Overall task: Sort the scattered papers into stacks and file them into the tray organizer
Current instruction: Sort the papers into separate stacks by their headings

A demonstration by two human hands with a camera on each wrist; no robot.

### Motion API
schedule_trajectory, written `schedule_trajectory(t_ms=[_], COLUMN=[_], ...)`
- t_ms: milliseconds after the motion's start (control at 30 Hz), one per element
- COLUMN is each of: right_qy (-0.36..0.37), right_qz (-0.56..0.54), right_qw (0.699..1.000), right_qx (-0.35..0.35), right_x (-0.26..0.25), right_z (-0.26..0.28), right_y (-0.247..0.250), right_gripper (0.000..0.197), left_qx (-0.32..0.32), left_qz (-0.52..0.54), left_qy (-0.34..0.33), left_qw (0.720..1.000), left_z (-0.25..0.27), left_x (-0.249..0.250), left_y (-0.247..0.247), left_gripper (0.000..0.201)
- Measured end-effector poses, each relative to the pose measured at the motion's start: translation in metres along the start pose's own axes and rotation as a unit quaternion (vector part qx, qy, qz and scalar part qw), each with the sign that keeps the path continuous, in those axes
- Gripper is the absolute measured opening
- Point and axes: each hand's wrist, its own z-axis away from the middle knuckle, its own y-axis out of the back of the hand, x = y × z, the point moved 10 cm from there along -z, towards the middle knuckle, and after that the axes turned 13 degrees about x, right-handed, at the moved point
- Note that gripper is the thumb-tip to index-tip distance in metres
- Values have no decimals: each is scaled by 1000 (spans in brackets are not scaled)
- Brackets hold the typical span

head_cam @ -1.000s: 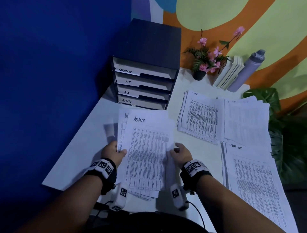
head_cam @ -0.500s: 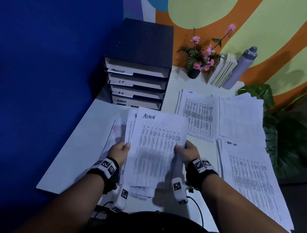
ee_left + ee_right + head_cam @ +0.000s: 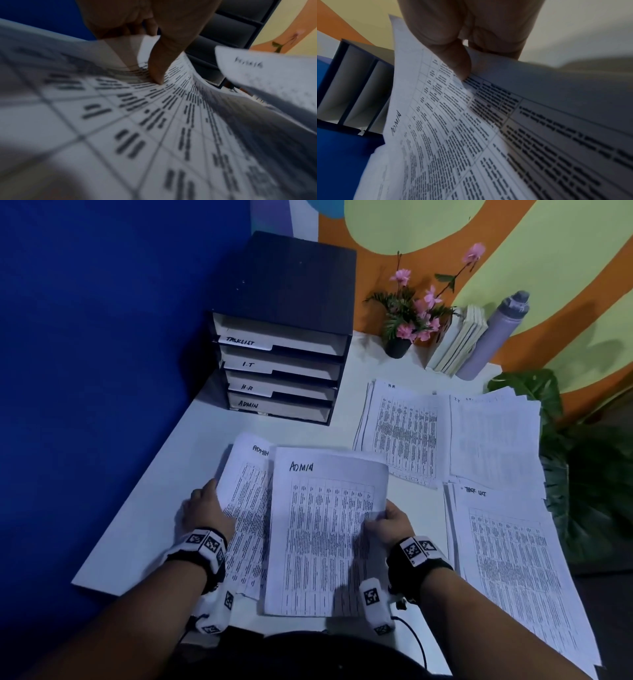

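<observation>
Near table edge, left hand (image 3: 205, 513) pinches lower ADMIN sheets (image 3: 245, 508), right hand (image 3: 385, 523) pinches top ADMIN sheet (image 3: 325, 529); thin edge grips risk sheets slipping and fanning out.

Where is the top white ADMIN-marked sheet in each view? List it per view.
Head: white ADMIN-marked sheet, centre foreground, gripped by the right hand.
Left wrist: its corner at upper right.
Right wrist: centre-left, running to the bottom.
Shared landmark: dark tray organizer.
</observation>
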Motion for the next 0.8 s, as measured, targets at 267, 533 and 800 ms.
schedule_trajectory(t_ms=[267, 533, 800], right_qy=[-17, -27, -40], right_qz=[-12, -27, -94], right_qw=[1000, 999, 995], right_qx=[5, 18, -8], right_x=[-2, -1, -4], right_z=[2, -3, 3], right_y=[-8, -2, -12], right_gripper=[17, 17, 16], left_qx=[20, 79, 4], left_qz=[191, 231, 382], left_qy=[84, 68, 77], left_qw=[978, 967, 921], left_z=[10, 13, 30], left_x=[9, 16, 51], left_y=[12, 34, 11], left_gripper=[30, 10, 4])
